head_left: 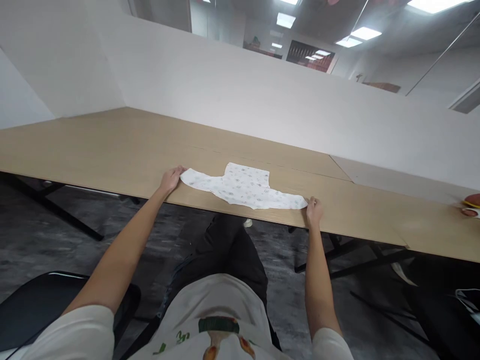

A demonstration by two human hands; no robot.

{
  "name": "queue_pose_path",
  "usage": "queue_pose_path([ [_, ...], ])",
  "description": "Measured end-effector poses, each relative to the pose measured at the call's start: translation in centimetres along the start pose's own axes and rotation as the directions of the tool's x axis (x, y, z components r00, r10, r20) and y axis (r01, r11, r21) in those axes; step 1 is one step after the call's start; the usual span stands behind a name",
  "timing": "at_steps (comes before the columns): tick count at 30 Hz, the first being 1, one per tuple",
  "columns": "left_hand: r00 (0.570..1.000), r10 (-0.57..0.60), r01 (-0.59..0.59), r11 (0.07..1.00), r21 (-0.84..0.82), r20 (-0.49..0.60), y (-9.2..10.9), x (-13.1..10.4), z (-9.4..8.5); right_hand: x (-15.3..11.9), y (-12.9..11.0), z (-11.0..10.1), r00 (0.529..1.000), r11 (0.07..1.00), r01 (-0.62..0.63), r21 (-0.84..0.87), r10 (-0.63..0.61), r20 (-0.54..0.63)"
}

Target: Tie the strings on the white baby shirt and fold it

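A small white long-sleeved baby shirt (245,186) with a scattered print lies spread flat on the table, its neck side towards me and its hem pointing to the wall. My left hand (172,179) pinches the end of the sleeve on the left. At the opposite cuff, my right hand (314,211) has its fingers closed on the other sleeve's end. Both sleeves are stretched out sideways between my hands, close to the table's front edge.
The wood-coloured table (112,145) runs along a white wall (225,90) with glass above it. A red and yellow object (472,201) sits at the far right. A black chair (41,305) stands at my left, and dark table legs (63,212) show below.
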State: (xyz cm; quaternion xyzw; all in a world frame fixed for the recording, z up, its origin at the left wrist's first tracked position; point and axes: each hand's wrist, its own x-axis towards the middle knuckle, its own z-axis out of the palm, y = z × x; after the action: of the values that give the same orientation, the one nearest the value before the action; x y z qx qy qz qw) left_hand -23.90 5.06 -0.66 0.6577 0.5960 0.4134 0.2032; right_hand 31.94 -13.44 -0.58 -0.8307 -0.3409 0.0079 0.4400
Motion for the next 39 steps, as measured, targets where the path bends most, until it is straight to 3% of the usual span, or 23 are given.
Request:
queue_pose_path([
  [3, 0.999, -0.005, 0.004, 1.000, 0.022, 0.031, -0.1, 0.0, 0.1, -0.1, -0.5, 0.0, 0.998, 0.999, 0.039, 0.022, -0.041, 0.052],
  [5, 0.999, -0.022, 0.020, 0.999, 0.051, 0.045, -0.1, 0.0, 0.1, -0.3, -1.8, 0.0, 0.996, 0.994, 0.081, 0.069, -0.083, 0.026],
  [7, 0.998, -0.033, 0.029, 0.997, 0.070, 0.047, -0.1, 0.1, 0.1, -0.5, -4.2, 0.2, 0.989, 0.978, 0.146, 0.146, -0.142, -0.039],
  [10, 0.999, -0.039, 0.036, 0.995, 0.089, 0.028, -0.2, 0.1, 0.0, -1.3, -9.7, 1.4, 0.959, 0.927, 0.282, 0.248, -0.270, -0.083],
  [15, 1.000, -0.011, 0.009, 0.994, 0.113, 0.023, 0.0, -0.1, -0.3, -5.4, -18.3, 6.3, 0.859, 0.836, 0.449, 0.315, -0.501, 0.105],
  [19, 1.000, -0.006, 0.002, 0.989, 0.146, 0.026, 0.5, -0.3, -0.4, -11.1, -20.5, 11.1, 0.733, 0.789, 0.533, 0.306, -0.611, 0.298],
  [22, 0.999, -0.019, 0.014, 0.988, 0.153, 0.027, 1.0, -0.4, -0.5, -14.5, -20.4, 12.9, 0.670, 0.793, 0.568, 0.222, -0.602, 0.436],
  [24, 0.999, -0.019, 0.014, 0.989, 0.144, 0.031, 1.1, -0.6, -0.5, -16.0, -20.1, 12.8, 0.635, 0.771, 0.612, 0.174, -0.611, 0.473],
  [28, 0.999, -0.029, 0.026, 0.994, 0.109, 0.026, 1.0, -0.6, -0.6, -19.9, -18.0, 10.1, 0.639, 0.739, 0.653, 0.163, -0.654, 0.406],
  [31, 0.996, -0.077, 0.078, 0.997, 0.005, -0.034, 1.6, -0.3, -0.2, -25.6, -14.4, 7.9, 0.612, 0.736, 0.635, 0.236, -0.665, 0.428],
  [32, 0.992, -0.102, 0.098, 0.994, -0.048, -0.070, 2.2, -0.2, 0.1, -27.8, -12.9, 7.5, 0.571, 0.730, 0.626, 0.274, -0.668, 0.477],
  [35, 0.981, -0.110, 0.077, 0.977, -0.196, -0.160, 5.5, 0.2, 1.6, -33.3, -8.7, 7.4, 0.512, 0.802, 0.539, 0.255, -0.553, 0.657],
  [39, 0.982, 0.127, -0.162, 0.949, -0.271, -0.141, 11.9, -0.3, 5.3, -35.6, -5.9, 8.2, 0.379, 0.825, 0.518, 0.227, -0.459, 0.803],
])
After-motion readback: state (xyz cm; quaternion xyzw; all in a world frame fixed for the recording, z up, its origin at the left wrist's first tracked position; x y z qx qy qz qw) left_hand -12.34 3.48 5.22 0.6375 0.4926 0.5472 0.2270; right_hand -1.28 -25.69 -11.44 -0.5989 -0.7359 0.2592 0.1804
